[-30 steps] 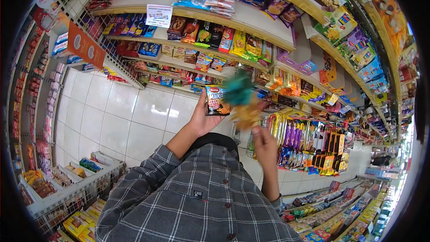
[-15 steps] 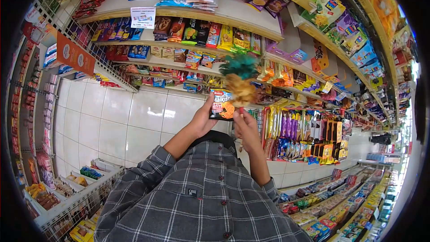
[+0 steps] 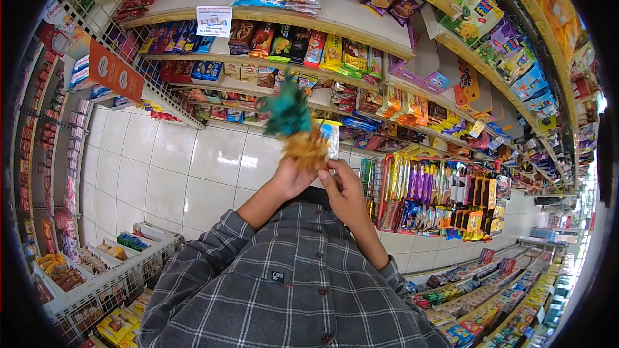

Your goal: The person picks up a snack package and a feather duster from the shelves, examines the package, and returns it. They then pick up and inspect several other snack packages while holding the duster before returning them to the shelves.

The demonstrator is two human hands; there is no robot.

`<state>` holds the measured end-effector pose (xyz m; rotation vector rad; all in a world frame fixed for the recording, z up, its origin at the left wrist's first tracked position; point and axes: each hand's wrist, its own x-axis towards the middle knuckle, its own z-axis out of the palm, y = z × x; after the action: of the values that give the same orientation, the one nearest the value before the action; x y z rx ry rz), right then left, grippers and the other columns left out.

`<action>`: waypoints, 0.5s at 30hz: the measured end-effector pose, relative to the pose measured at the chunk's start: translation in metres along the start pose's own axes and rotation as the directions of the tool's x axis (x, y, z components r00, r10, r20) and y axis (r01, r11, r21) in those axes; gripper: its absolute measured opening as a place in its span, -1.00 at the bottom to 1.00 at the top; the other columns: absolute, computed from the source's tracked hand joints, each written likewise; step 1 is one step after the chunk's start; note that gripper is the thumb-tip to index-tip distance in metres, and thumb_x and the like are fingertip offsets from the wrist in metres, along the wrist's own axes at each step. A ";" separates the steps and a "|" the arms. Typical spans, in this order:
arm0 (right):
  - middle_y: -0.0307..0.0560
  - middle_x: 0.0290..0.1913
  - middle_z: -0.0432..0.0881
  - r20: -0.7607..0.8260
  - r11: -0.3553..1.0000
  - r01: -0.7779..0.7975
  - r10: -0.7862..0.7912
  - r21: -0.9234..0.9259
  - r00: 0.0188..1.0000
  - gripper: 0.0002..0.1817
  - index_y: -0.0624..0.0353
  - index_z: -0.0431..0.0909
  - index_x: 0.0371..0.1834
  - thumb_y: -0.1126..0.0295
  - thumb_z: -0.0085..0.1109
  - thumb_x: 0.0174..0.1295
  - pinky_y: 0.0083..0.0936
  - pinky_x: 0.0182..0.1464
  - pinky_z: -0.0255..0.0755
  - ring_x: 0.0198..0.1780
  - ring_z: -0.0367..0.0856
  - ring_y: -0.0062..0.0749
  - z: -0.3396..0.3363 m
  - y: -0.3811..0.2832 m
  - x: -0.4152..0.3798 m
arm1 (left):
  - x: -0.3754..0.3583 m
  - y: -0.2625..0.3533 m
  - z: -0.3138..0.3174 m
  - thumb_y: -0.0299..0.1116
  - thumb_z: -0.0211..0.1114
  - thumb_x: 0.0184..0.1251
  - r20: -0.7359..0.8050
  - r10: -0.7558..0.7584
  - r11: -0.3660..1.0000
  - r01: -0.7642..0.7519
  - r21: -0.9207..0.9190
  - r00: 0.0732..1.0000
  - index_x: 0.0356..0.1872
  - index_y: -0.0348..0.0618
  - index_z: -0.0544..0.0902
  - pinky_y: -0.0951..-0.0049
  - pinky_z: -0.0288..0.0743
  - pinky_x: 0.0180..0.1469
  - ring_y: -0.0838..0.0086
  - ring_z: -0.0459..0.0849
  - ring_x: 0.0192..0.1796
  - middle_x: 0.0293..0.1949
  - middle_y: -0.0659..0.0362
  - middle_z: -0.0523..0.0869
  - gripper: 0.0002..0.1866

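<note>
Lists, at centre frame, one duster (image 3: 288, 113), teal above and golden below, blurred, tilted with teal end toward upper left. Includes one packet (image 3: 333, 136), white, blue and yellow, just right of the golden part and partly hidden behind it.

Enters the right hand (image 3: 347, 193), right of centre: thumb and fingertips together, clamped on the duster at the lower end of the golden part. Enters the left hand (image 3: 293, 179), left of the right hand and directly below the duster: fingers mostly hidden behind golden strands; cannot tell apart from closed, nor confirm a grip on the packet.

Adds, behind and above, stocked shelves (image 3: 361, 78) across the upper frame; a white price card (image 3: 213, 21) and an orange sign (image 3: 116, 72) at upper left; hanging snacks (image 3: 419, 183) at right; a white basket (image 3: 116, 274) with packets at lower left; pale floor tiles (image 3: 164, 174) at left; a checked shirt (image 3: 258, 303) at bottom centre.
</note>
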<state>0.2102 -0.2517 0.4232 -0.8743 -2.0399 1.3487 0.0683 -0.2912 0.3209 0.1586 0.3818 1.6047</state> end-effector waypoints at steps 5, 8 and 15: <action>-0.08 -0.31 0.64 0.029 0.985 -0.061 0.067 -0.163 0.997 -0.73 0.33 0.59 -0.01 0.33 0.21 0.39 -0.59 -0.36 0.37 -0.44 0.51 -0.54 -0.020 -0.003 -0.021 | -0.010 0.020 0.000 0.12 -0.06 0.50 0.102 -0.064 0.954 0.090 -0.286 0.993 0.36 -0.10 0.39 0.06 0.41 0.33 0.17 0.54 0.28 0.24 0.03 0.57 -0.38; -0.02 -0.33 0.67 -0.084 0.955 -0.195 0.180 -0.224 0.980 -0.70 0.32 0.61 0.00 0.29 0.17 0.41 -0.55 -0.30 0.45 -0.38 0.61 -0.46 -0.039 0.040 -0.023 | -0.007 0.030 0.020 0.01 0.00 0.53 -0.100 0.055 0.985 -0.070 -0.157 0.993 0.37 -0.11 0.38 0.08 0.26 0.43 0.22 0.50 0.32 0.29 0.07 0.54 -0.45; -0.03 -0.42 0.64 -0.233 0.976 -0.205 0.185 -0.066 0.955 -0.70 0.28 0.63 -0.02 0.26 0.16 0.42 -0.53 -0.29 0.46 -0.39 0.58 -0.57 -0.054 0.048 -0.030 | -0.004 0.028 0.024 -0.06 -0.10 0.60 -0.196 0.068 0.989 -0.093 -0.119 0.978 0.37 -0.17 0.37 0.13 0.30 0.41 0.20 0.48 0.34 0.31 0.03 0.51 -0.49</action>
<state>0.2797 -0.2296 0.3955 -1.2388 -1.8886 1.2009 0.0502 -0.2926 0.3533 -0.0798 0.4236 1.7253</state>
